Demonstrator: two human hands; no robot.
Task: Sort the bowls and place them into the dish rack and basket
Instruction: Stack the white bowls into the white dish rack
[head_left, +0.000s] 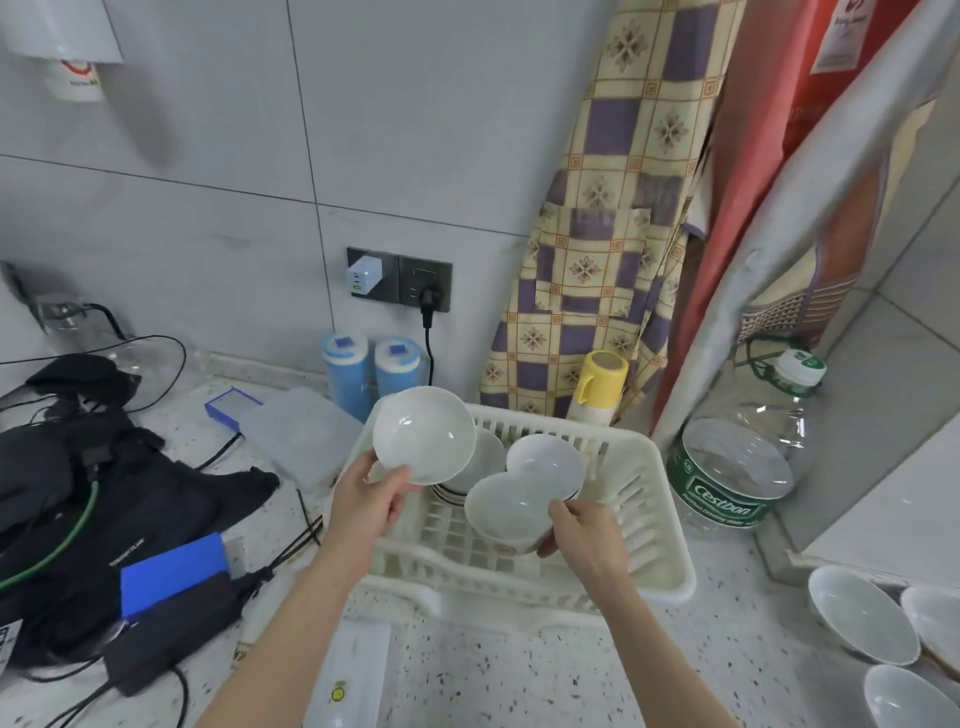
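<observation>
A cream plastic dish rack (655, 525) stands on the speckled counter. My left hand (366, 501) pinches the rim of a white bowl (423, 434), tilted up above the rack's left side. My right hand (582, 532) grips another white bowl (506, 506) over the rack's middle. A third bowl (548, 460) leans in the rack behind it, and a stack of bowls (480, 467) sits partly hidden behind the lifted one. More white bowls (860, 613) lie at the lower right edge.
A large clear water jug (737, 467) stands right of the rack. A yellow-capped bottle (597, 387) and two blue-lidded canisters (369, 369) stand behind it. Black bags, cables and a blue box (171, 571) crowd the left counter. A frosted container (301, 436) lies left of the rack.
</observation>
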